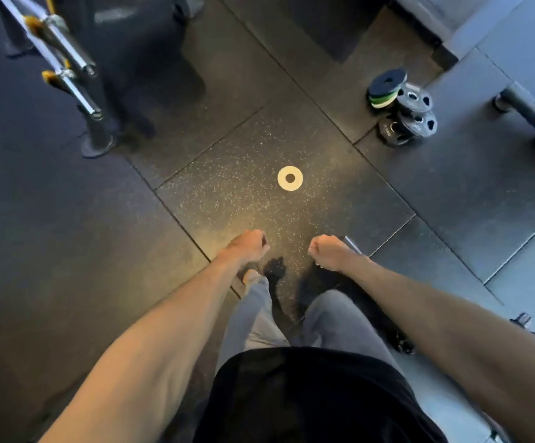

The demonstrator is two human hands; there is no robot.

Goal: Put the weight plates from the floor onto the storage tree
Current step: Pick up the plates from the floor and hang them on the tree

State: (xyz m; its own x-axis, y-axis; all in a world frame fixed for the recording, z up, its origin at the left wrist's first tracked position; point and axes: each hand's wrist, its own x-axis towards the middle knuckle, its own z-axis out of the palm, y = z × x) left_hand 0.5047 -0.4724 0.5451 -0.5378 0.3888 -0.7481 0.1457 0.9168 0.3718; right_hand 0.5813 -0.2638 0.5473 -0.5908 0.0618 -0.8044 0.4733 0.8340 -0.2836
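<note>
Left hand (pixel 250 246) and right hand (pixel 327 251) are both curled into fists and grip nothing, side by side low over the floor (pixel 215 193). We see the small white plate (pixel 290 178) lying flat on the floor just beyond them, centred between the two, untouched. Plate pile (pixel 402 107) sits far right. Storage tree (pixel 68 68) with chrome pegs stands far left, well apart from both.

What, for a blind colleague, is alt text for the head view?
The left hand and right hand, empty with fingers curled, hang over a dark gym floor. A white weight plate lies flat ahead; a pile of plates sits upper right, the storage tree upper left.
</note>
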